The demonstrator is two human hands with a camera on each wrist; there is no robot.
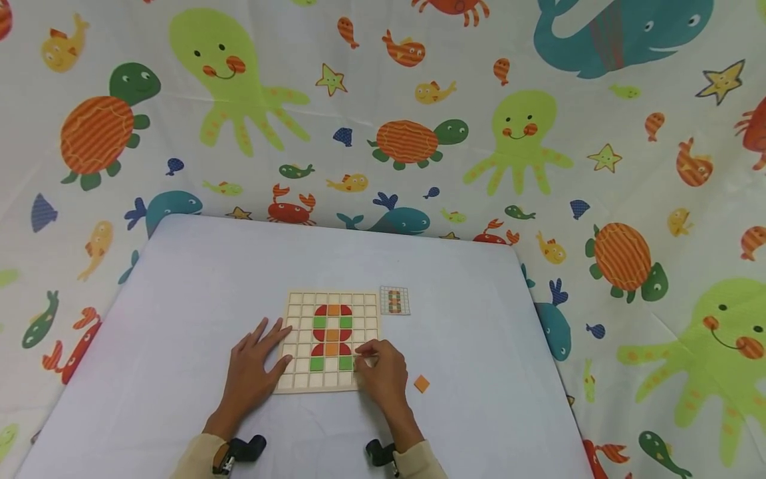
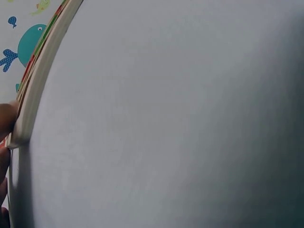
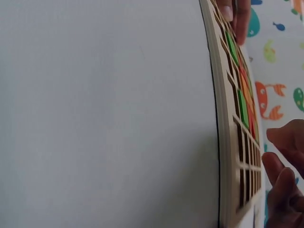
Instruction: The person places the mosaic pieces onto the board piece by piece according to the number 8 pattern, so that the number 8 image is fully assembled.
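A wooden grid board (image 1: 299,384) lies on the white table, with red, orange and green tiles set in its middle columns. My left hand (image 1: 254,362) rests with spread fingers at the board's left edge, its thumb over the lower left corner. In the left wrist view, parts of its fingers (image 2: 5,118) touch the board's edge (image 2: 35,90). Over the board's right side is my right hand (image 1: 383,374), beside a green tile (image 1: 346,362). Its bent thumb and finger (image 3: 287,137) stand apart in the right wrist view, and no tile shows between them.
A small pattern card (image 1: 395,301) lies at the board's upper right corner. One loose orange tile (image 1: 421,384) lies on the table right of my right hand. A curtain (image 1: 383,86) printed with sea animals hangs behind the table.
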